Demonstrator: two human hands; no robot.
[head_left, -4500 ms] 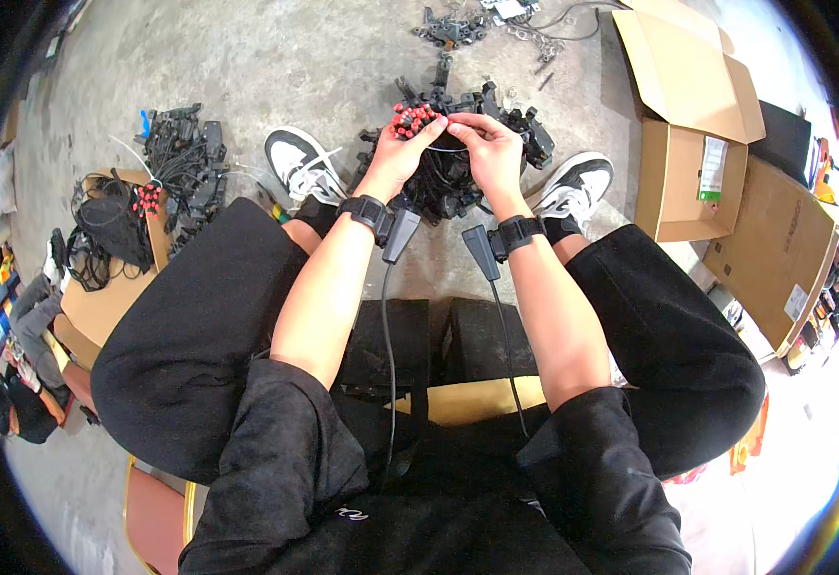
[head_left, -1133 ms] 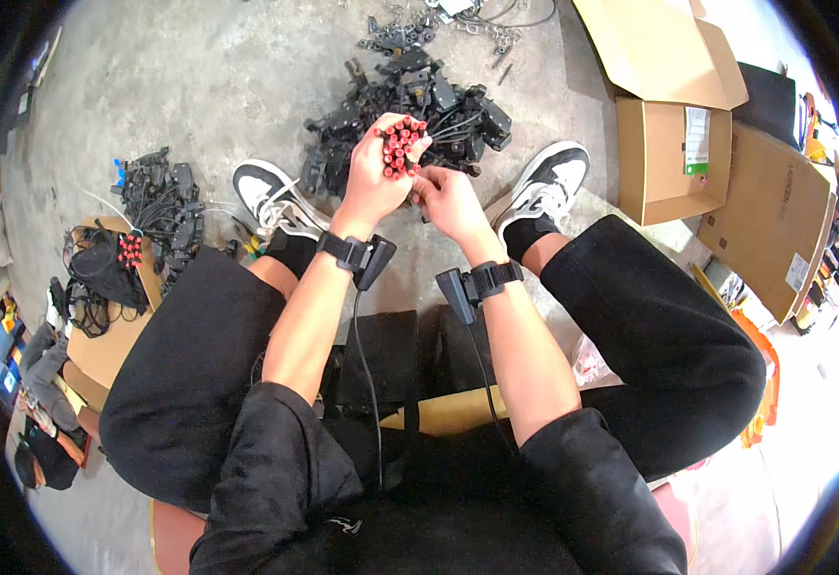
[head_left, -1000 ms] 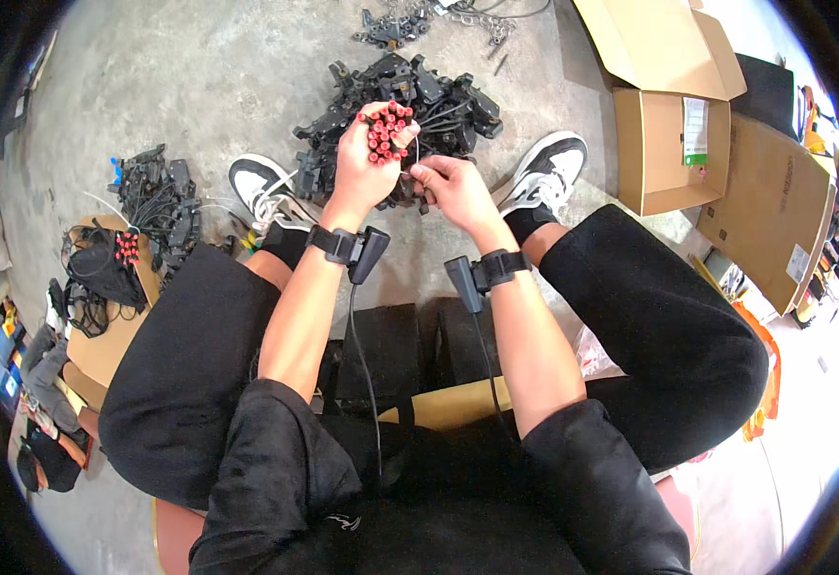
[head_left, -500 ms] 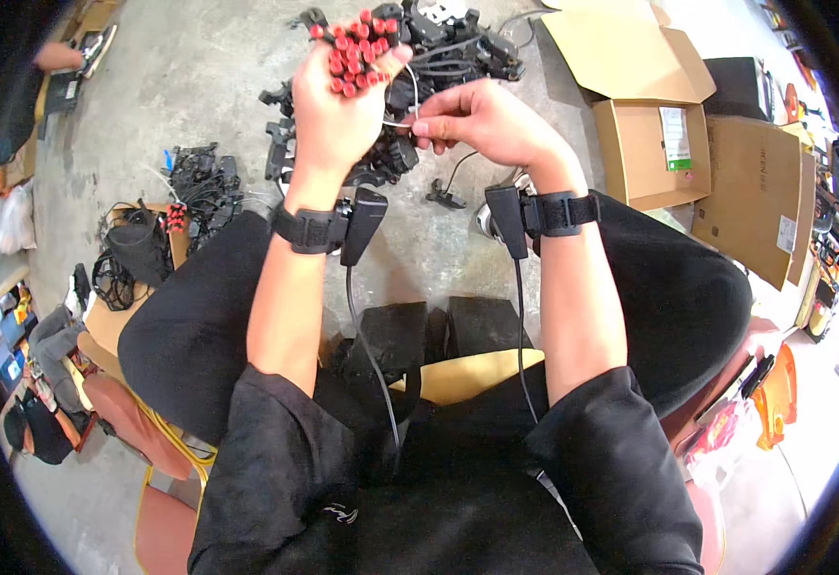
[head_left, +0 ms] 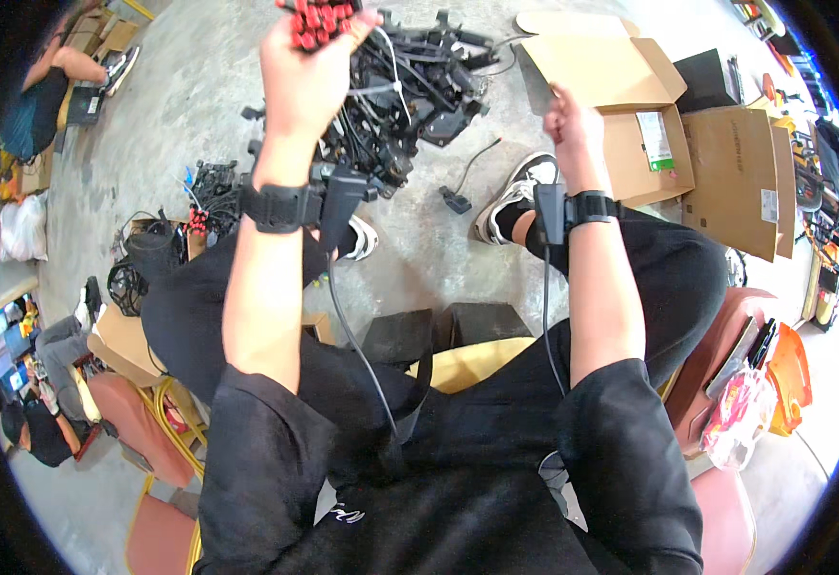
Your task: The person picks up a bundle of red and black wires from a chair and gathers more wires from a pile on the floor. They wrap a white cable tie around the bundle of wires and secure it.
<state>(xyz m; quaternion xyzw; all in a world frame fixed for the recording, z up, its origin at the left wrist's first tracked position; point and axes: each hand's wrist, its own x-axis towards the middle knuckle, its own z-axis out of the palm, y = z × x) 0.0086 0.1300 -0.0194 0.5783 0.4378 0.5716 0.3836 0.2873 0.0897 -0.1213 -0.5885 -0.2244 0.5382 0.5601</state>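
My left hand (head_left: 302, 84), at the far left of centre, is closed around a bundle of black cables whose red-capped ends (head_left: 322, 21) stick up above the fist. A white zip tie (head_left: 396, 67) hangs beside this bundle in a loop, its tail pointing down. Away to the right, near the open cardboard box, my right hand (head_left: 576, 132) is raised with its fingers curled. It is slightly blurred, and nothing shows in it. Beyond and below the left hand lies a big heap of black cables and connectors (head_left: 424, 86) on the floor.
One short black cable with a connector (head_left: 456, 199) lies apart on the concrete floor. An open cardboard box (head_left: 645, 158) stands at the right. Another pile of cables (head_left: 216, 182) and a red-capped bundle (head_left: 198, 221) sit left of my knee. A person's leg (head_left: 79, 65) shows at far left.
My right hand has let go of the white zip tie and moved right, away from the bundle. My left hand, still holding the cables, has shifted a little up and left.
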